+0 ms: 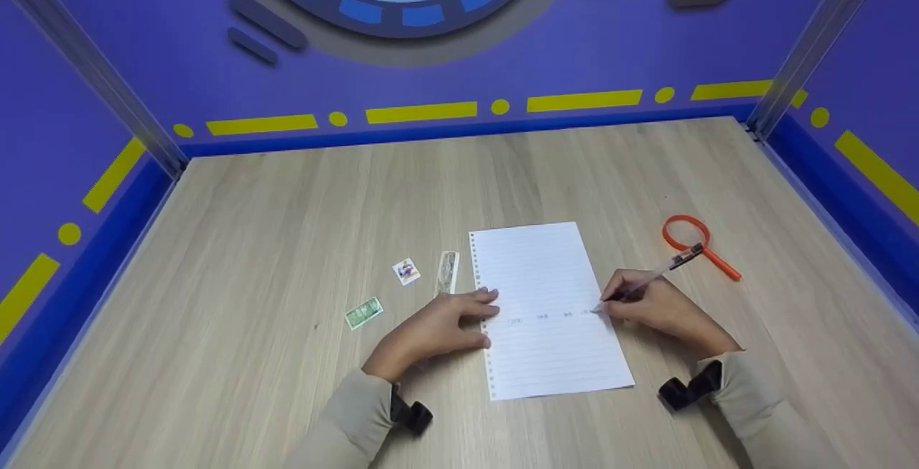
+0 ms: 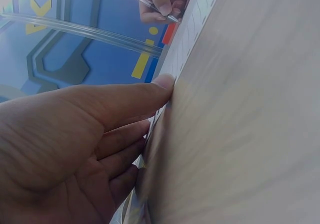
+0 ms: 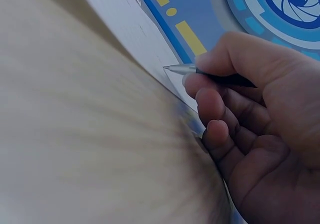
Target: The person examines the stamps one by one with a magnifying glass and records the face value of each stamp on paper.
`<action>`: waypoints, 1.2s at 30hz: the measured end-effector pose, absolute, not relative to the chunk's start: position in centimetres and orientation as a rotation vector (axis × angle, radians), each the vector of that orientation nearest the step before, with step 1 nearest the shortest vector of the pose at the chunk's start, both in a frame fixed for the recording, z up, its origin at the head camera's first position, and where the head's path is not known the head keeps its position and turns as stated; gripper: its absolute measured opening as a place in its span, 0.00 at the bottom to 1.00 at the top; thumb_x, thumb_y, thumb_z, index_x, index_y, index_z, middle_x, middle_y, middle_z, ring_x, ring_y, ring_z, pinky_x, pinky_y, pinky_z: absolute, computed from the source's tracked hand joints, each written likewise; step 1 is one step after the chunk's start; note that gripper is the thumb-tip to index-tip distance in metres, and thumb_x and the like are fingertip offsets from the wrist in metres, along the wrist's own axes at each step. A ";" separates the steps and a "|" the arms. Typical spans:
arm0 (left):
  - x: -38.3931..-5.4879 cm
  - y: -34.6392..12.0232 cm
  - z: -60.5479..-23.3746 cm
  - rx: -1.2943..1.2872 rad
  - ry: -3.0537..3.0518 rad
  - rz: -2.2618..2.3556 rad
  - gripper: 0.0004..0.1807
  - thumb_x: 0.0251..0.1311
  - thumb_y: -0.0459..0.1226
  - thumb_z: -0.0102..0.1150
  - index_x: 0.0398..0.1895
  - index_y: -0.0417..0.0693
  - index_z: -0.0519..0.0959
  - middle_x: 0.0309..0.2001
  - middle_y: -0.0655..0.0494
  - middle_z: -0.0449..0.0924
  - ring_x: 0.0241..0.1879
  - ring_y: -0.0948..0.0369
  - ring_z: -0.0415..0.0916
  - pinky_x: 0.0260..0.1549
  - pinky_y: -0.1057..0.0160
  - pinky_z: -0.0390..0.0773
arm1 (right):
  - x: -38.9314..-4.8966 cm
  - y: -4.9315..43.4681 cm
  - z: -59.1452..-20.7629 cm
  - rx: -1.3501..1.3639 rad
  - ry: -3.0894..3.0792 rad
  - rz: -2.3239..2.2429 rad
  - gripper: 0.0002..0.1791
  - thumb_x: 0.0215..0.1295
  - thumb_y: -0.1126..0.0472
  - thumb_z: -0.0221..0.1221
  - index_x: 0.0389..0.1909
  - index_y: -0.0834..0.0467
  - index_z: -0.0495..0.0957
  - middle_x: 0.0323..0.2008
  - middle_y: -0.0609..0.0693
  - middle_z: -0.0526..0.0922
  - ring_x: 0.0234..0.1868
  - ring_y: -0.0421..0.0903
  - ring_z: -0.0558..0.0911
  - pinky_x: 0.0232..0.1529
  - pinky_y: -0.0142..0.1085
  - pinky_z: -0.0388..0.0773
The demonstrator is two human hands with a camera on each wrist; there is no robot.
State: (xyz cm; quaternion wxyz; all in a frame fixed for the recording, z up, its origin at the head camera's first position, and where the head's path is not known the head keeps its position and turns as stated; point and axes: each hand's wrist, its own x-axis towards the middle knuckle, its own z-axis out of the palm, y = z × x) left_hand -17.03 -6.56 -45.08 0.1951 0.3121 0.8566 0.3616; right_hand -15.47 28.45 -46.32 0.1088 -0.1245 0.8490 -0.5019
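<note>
A lined sheet of paper (image 1: 538,261) with punched holes along its left edge lies on the table. Small handwriting runs in a row across its middle. My right hand (image 1: 653,307) grips a pen (image 1: 650,276) near its tip, which meets the paper at the right end of that row. In the right wrist view, thumb and fingers pinch the pen (image 3: 182,69) just behind its metal tip. My left hand (image 1: 445,325) rests on the sheet's left edge, its fingers spread and fairly straight. The left wrist view shows the thumb (image 2: 162,82) on the hole-punched edge.
Left of the paper lie a green stamp (image 1: 364,313), a small white stamp with a picture (image 1: 406,271) and a long, narrow stamp (image 1: 447,271), partly behind the left hand. A red magnifying glass (image 1: 721,264) lies at right. Purple walls (image 1: 431,81) enclose the table's back and sides.
</note>
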 end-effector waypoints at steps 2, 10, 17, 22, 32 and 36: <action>-17.1 -6.6 -45.1 0.878 2.395 1.021 0.27 0.55 0.35 0.65 0.60 0.41 0.75 0.69 0.55 0.66 0.72 0.58 0.58 0.71 0.57 0.60 | -15.4 28.4 -46.3 -0.352 2.493 -1.468 0.08 0.57 0.60 0.66 0.34 0.59 0.79 0.31 0.51 0.80 0.27 0.39 0.76 0.27 0.29 0.75; -17.1 -6.6 -45.1 0.876 2.387 1.026 0.27 0.56 0.35 0.64 0.60 0.41 0.75 0.69 0.56 0.67 0.72 0.59 0.58 0.71 0.57 0.59 | -15.5 28.6 -46.3 -0.357 2.467 -1.506 0.08 0.58 0.63 0.65 0.34 0.61 0.78 0.30 0.50 0.79 0.26 0.38 0.76 0.27 0.28 0.75; -17.0 -6.6 -44.9 0.861 2.389 1.024 0.27 0.56 0.36 0.64 0.60 0.42 0.76 0.69 0.57 0.66 0.72 0.59 0.57 0.72 0.57 0.58 | -15.6 28.6 -46.4 -0.319 2.527 -1.477 0.08 0.58 0.59 0.66 0.34 0.58 0.79 0.32 0.48 0.79 0.29 0.38 0.74 0.28 0.28 0.72; -17.0 -6.7 -44.9 0.868 2.386 1.027 0.27 0.56 0.36 0.64 0.60 0.42 0.75 0.69 0.56 0.66 0.72 0.59 0.57 0.72 0.57 0.58 | -15.5 28.6 -46.4 -0.262 2.553 -1.445 0.09 0.58 0.56 0.66 0.36 0.55 0.79 0.35 0.49 0.79 0.30 0.40 0.74 0.26 0.29 0.72; -17.1 -6.6 -45.0 0.894 2.386 1.027 0.27 0.55 0.35 0.65 0.60 0.40 0.75 0.69 0.54 0.66 0.72 0.57 0.58 0.71 0.55 0.59 | -15.4 28.5 -46.3 -0.221 2.528 -1.458 0.11 0.59 0.56 0.66 0.39 0.56 0.79 0.37 0.50 0.78 0.31 0.40 0.74 0.25 0.29 0.73; -17.1 -6.6 -45.1 0.890 2.393 1.018 0.27 0.55 0.36 0.65 0.60 0.40 0.75 0.69 0.54 0.66 0.72 0.57 0.58 0.71 0.56 0.59 | -15.5 28.5 -46.3 -0.216 2.514 -1.467 0.12 0.58 0.56 0.66 0.39 0.58 0.78 0.37 0.50 0.78 0.30 0.40 0.74 0.26 0.29 0.73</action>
